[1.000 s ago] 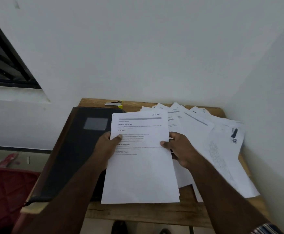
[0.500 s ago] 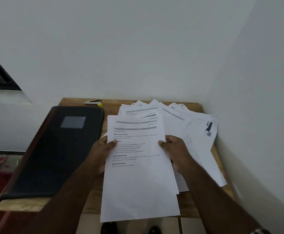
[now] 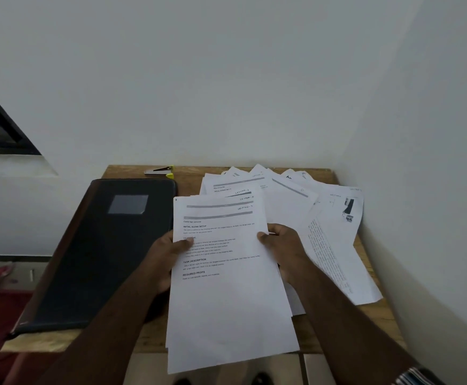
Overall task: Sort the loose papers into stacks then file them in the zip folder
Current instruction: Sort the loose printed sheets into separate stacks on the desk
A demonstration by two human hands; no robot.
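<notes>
Held sheets: a small sheaf of printed pages, a few staggered at the top edge, raised over the near edge of the tabletop and hanging past it. Left hand: grips the sheaf's left edge, thumb on the face and fingers clamped behind. Right hand: grips the right edge the same way, thumb on top. Loose papers: a fanned, overlapping spread lying on the right half of the tabletop, reaching the far edge and the side wall; not yet squared into stacks. Zip folder: dark, flat, seemingly closed, lying on the left half just beside the sheaf, a pale label on its cover. Stapler: small, yellow-tipped, at the far edge behind the folder. Step in hand, by judgement: sorting, with one group being gathered. Next move likely calls for squaring the sheaf, setting it down apart from the spread, then drawing further sheets; filing waits on opening the folder.
</notes>
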